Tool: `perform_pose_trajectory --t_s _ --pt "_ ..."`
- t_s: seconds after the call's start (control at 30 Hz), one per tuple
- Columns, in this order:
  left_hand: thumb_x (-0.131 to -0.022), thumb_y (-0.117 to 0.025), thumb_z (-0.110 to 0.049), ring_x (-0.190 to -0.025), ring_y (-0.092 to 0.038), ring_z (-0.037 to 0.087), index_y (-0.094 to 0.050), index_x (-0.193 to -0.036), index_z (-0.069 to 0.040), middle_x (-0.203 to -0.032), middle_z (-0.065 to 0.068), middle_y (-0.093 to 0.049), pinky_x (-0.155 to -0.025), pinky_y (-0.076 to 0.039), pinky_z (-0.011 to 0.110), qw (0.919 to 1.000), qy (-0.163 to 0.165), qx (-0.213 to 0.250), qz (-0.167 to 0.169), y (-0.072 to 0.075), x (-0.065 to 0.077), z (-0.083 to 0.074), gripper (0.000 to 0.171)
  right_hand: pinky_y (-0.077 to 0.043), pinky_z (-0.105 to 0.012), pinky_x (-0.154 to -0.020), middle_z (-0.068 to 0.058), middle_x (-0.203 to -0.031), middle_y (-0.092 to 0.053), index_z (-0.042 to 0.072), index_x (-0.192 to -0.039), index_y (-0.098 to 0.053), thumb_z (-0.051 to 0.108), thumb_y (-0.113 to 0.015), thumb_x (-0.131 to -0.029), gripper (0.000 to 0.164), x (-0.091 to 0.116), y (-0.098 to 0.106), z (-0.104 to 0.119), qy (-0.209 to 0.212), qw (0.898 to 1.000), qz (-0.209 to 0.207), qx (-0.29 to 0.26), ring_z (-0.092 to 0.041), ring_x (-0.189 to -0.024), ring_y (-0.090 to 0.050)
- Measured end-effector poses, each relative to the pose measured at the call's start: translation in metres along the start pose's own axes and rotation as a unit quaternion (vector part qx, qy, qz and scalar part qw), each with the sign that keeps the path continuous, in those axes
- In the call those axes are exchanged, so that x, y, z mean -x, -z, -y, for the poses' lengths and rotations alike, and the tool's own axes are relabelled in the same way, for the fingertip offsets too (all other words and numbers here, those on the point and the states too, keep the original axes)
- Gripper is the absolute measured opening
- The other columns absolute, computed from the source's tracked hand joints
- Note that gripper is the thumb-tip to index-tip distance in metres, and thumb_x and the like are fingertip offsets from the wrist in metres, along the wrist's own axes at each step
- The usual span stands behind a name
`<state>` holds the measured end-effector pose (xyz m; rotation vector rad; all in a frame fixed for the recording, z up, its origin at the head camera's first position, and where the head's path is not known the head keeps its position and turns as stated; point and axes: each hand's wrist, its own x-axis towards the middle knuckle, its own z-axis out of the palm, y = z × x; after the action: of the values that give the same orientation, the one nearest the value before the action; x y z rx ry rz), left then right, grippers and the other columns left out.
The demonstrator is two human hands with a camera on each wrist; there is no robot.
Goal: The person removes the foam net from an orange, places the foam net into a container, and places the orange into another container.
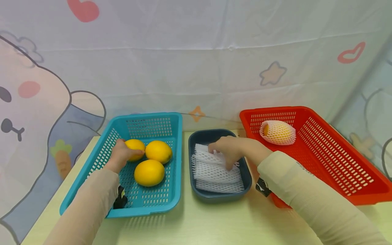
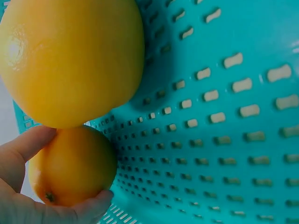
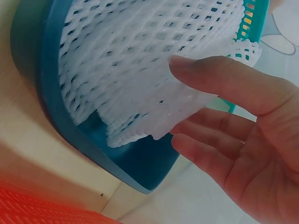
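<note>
In the turquoise basket (image 1: 177, 163) my left hand (image 1: 118, 154) grips a lemon (image 1: 134, 145), thumb on one side and fingers on the other. Two more lemons lie beside it, one lemon (image 1: 159, 151) to its right and another lemon (image 1: 149, 173) in front. The left wrist view shows the held lemon (image 2: 77, 163) with its stem end towards the palm. White foam net sleeves (image 1: 214, 173) fill a dark blue bin (image 1: 218, 197). Over them reaches my right hand (image 1: 231, 149), thumb and fingers spread around the end of a foam net sleeve (image 3: 154, 93).
At the right stands a red basket (image 1: 306, 163) holding a yellow fruit in a foam net (image 1: 278, 132). My right forearm (image 1: 309, 190) passes over its near left corner. A printed cloth (image 1: 171, 75) hangs behind the pale table (image 1: 202, 224).
</note>
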<state>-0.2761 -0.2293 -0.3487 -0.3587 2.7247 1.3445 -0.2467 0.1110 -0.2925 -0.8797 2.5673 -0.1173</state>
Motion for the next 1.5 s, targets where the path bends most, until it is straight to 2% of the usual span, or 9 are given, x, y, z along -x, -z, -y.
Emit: perform_pose_trajectory --t_s 0.2,0.5,0.63,0.77,0.83,1.0,1.1,1.27,1.5 --pt "-0.083 -0.068 -0.010 -0.124 -0.028 0.047 -0.002 -0.143 0.010 -0.140 0.037 -0.020 -0.104 -0.028 0.055 0.9995 -0.006 -0.021 0.022 0.004 -0.001 -0.002 0.091 -0.053 -0.030 -0.071 -0.005 -0.116 -0.057 0.018 -0.124 -0.052 0.013 -0.082 -0.067 0.064 0.001 0.000 0.000 0.001 1.000 0.002 0.004 -0.024 -0.102 -0.049" --pt "-0.083 -0.067 -0.017 -0.120 -0.031 0.047 -0.006 -0.143 0.009 -0.140 0.036 -0.020 -0.100 -0.030 0.057 0.9950 -0.025 -0.082 0.051 0.018 0.003 -0.002 0.090 -0.051 -0.030 -0.072 -0.005 -0.114 -0.056 0.018 -0.123 -0.051 0.015 -0.083 -0.068 0.064 0.002 0.001 -0.001 0.005 1.000 0.007 0.010 -0.024 -0.102 -0.048" --pt "-0.084 -0.067 -0.016 -0.124 -0.027 0.048 -0.007 -0.143 0.010 -0.143 0.035 -0.017 -0.103 -0.028 0.058 0.9939 -0.024 -0.085 0.065 0.024 0.005 -0.004 0.089 -0.052 -0.030 -0.071 -0.006 -0.117 -0.055 0.019 -0.123 -0.050 0.016 -0.083 -0.068 0.064 0.004 0.002 -0.002 0.002 1.000 0.009 0.003 -0.025 -0.103 -0.048" --pt "-0.084 -0.066 -0.015 -0.120 -0.030 0.047 -0.011 -0.142 0.011 -0.142 0.035 -0.018 -0.102 -0.030 0.057 0.9926 -0.026 -0.097 0.069 0.027 0.007 -0.006 0.085 -0.051 -0.030 -0.073 -0.007 -0.117 -0.055 0.019 -0.123 -0.050 0.016 -0.083 -0.068 0.063 0.004 0.003 -0.002 0.007 1.000 0.009 0.005 -0.025 -0.104 -0.048" --pt "-0.085 -0.066 -0.015 -0.116 -0.033 0.047 -0.013 -0.141 0.013 -0.140 0.036 -0.021 -0.100 -0.032 0.057 0.9899 -0.034 -0.120 0.066 0.030 0.008 -0.008 0.082 -0.051 -0.032 -0.076 -0.007 -0.118 -0.055 0.018 -0.123 -0.050 0.017 -0.083 -0.068 0.063 0.004 0.004 -0.002 0.010 1.000 0.007 0.008 -0.025 -0.105 -0.048" --pt "-0.085 -0.066 -0.017 -0.115 -0.036 0.050 -0.020 -0.138 0.015 -0.137 0.039 -0.025 -0.096 -0.036 0.057 0.9803 -0.083 -0.171 0.055 0.044 0.008 -0.015 0.077 -0.050 -0.037 -0.084 -0.008 -0.123 -0.055 0.018 -0.122 -0.050 0.019 -0.083 -0.068 0.063 0.003 0.006 -0.003 0.016 1.000 0.000 0.018 -0.025 -0.109 -0.049" --pt "-0.086 -0.065 -0.017 -0.117 -0.035 0.051 -0.021 -0.138 0.014 -0.136 0.039 -0.027 -0.095 -0.036 0.059 0.9778 -0.109 -0.169 0.059 0.056 0.008 -0.017 0.075 -0.050 -0.036 -0.082 -0.009 -0.125 -0.055 0.018 -0.122 -0.050 0.019 -0.083 -0.068 0.062 0.004 0.007 -0.004 0.012 1.000 0.002 0.015 -0.026 -0.110 -0.049" --pt "-0.087 -0.062 -0.020 -0.120 -0.031 0.052 -0.024 -0.139 0.011 -0.136 0.039 -0.027 -0.094 -0.035 0.062 0.9754 -0.121 -0.169 0.073 0.073 0.010 -0.017 0.071 -0.051 -0.034 -0.081 -0.011 -0.126 -0.054 0.018 -0.123 -0.049 0.017 -0.082 -0.069 0.063 0.006 0.008 -0.005 0.008 1.000 0.005 0.005 -0.027 -0.112 -0.049" --pt "-0.089 -0.060 -0.020 -0.114 -0.035 0.053 -0.029 -0.136 0.011 -0.132 0.041 -0.030 -0.090 -0.038 0.061 0.9746 -0.124 -0.176 0.063 0.089 0.013 -0.012 0.065 -0.051 -0.036 -0.083 -0.012 -0.127 -0.053 0.017 -0.125 -0.049 0.016 -0.081 -0.069 0.064 0.007 0.009 -0.006 0.018 1.000 -0.001 -0.002 -0.028 -0.113 -0.049"
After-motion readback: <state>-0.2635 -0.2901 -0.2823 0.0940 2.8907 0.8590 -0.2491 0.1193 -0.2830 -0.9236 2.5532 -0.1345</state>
